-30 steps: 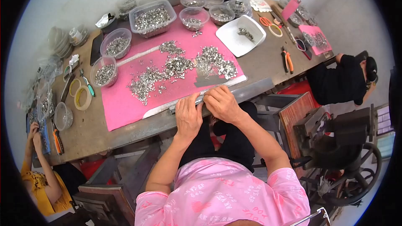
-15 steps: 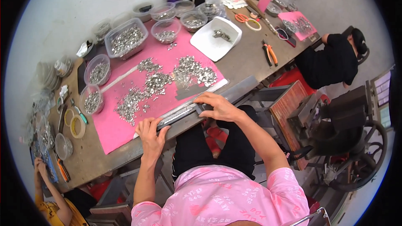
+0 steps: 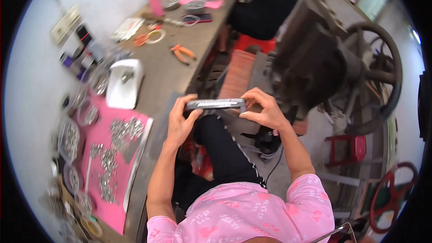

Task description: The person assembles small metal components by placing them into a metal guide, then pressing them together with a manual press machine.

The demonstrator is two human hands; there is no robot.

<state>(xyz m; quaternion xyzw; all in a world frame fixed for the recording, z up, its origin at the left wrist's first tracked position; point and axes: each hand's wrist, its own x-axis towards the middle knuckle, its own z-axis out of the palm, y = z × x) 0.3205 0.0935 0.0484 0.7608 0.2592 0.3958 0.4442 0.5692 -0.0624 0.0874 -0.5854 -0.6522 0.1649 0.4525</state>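
A long dark metal holder (image 3: pixel 215 104) with a row of small silvery pieces along it is held level above my lap, off the table. My left hand (image 3: pixel 180 126) grips one end, thumb below and fingers on the far side. The other end sits between the thumb and fingers of my right hand (image 3: pixel 266 112), beside a short dark block. Blur hides the shape of the single pieces. To the left, heaps of small shiny metal parts (image 3: pixel 108 159) lie on a pink sheet (image 3: pixel 118 218), with a white scoop-shaped tray (image 3: pixel 120 95) beyond them.
A machine with a large dark handwheel (image 3: pixel 392 69) stands at the right. Near it is a wooden board (image 3: pixel 236 77). On the table (image 3: pixel 173 77) lie orange-handled pliers (image 3: pixel 182 55) and a tape roll (image 3: pixel 156 36). A person in black (image 3: pixel 274 4) sits at the far side; a red stool (image 3: pixel 357 147) stands right.
My body and view have turned right toward the machine. Both hands have lifted the holder off the table edge and carried it over my lap.
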